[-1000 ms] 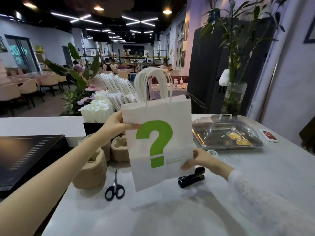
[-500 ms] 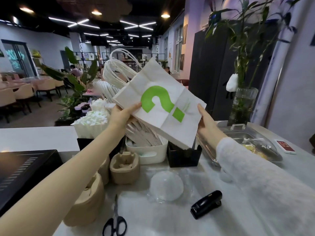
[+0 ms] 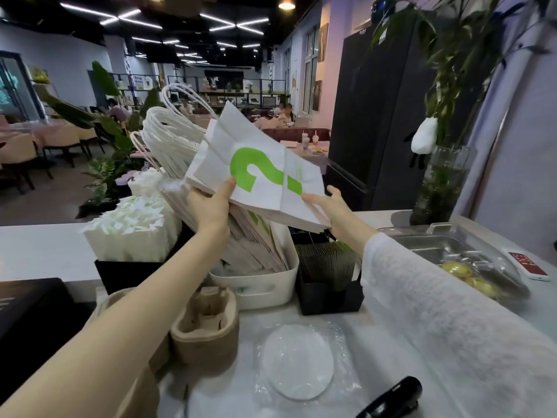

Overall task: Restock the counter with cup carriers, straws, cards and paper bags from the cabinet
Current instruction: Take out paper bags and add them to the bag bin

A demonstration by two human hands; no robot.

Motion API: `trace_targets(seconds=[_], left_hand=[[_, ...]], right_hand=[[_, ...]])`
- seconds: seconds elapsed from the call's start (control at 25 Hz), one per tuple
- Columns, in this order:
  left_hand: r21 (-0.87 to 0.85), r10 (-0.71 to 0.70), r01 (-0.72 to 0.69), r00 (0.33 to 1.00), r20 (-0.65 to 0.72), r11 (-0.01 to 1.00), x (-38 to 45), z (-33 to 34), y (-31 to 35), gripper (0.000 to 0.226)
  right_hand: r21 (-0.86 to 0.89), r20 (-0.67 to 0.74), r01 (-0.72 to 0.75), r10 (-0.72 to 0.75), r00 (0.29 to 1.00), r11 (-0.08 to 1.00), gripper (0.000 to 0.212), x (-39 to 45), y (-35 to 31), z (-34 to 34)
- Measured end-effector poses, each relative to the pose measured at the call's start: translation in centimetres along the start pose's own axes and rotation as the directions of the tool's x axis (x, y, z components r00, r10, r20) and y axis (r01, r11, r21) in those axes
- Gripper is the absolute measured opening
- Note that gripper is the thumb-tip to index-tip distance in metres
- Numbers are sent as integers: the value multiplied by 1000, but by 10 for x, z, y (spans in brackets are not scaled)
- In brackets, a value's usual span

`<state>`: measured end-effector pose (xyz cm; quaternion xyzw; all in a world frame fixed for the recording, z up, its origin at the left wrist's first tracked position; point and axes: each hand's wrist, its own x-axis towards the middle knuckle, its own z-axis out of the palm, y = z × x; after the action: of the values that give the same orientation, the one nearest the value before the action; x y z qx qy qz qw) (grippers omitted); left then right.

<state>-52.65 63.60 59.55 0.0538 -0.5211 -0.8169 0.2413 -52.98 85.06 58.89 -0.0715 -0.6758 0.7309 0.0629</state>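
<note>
A stack of white paper bags point(image 3: 265, 182) with a green question mark lies tilted, handles pointing up and left. My left hand point(image 3: 211, 206) grips its near left edge, thumb on the top bag. My right hand point(image 3: 328, 206) holds the bottom right corner from below. The stack hangs just above more bags leaning in a white bin point(image 3: 256, 288). Wrapped straws point(image 3: 129, 233) stand in a black holder to the left. Dark cards point(image 3: 328, 263) fill a black box to the right. Brown pulp cup carriers point(image 3: 208, 327) sit stacked in front.
A steel tray point(image 3: 446, 245) with yellow items is at the right, a red-and-white phone point(image 3: 527, 263) beyond it. A vase of bamboo point(image 3: 440, 188) stands behind. A wrapped white disc point(image 3: 298, 360) and a black stapler point(image 3: 388, 399) lie near me. A black screen point(image 3: 30, 315) is left.
The bag stack went from upright over the near counter to tilted flat, and moved forward over the white bin. My view moved closer to the bin.
</note>
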Motion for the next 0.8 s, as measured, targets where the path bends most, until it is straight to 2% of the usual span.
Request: trace_targets(seconds=[0.04,0.16,0.36,0.44,0.56,0.72,0.8], left_hand=[[73,40,-38,999,-25,997,-1,0,-5,38],[269,173,-156,984,-40,950,-2,-6,-17,31],[497,299,-253,954,-14,830,5,-23,-20,34],[528,313,-265,950,-1,807,6,-26,-21,38],[549,342,-290,939,8,784,7,-26,-21,43],[552,369,-350,926,81,757,6,-24,-19,35],[565,379,-377,917,121,734,8,-24,-18,34]], right_hand=[[-95,-12,9,-11,1000,995,87,2,7,1],[-311,54,48,-33,998,949,71,9,38,10],[-382,124,89,-44,991,920,57,7,68,32],[-459,119,135,-90,989,878,50,10,71,37],[-581,150,142,-66,987,801,46,11,75,46],[-740,187,160,-29,982,653,39,11,84,57],[-757,160,136,-21,987,639,40,13,83,59]])
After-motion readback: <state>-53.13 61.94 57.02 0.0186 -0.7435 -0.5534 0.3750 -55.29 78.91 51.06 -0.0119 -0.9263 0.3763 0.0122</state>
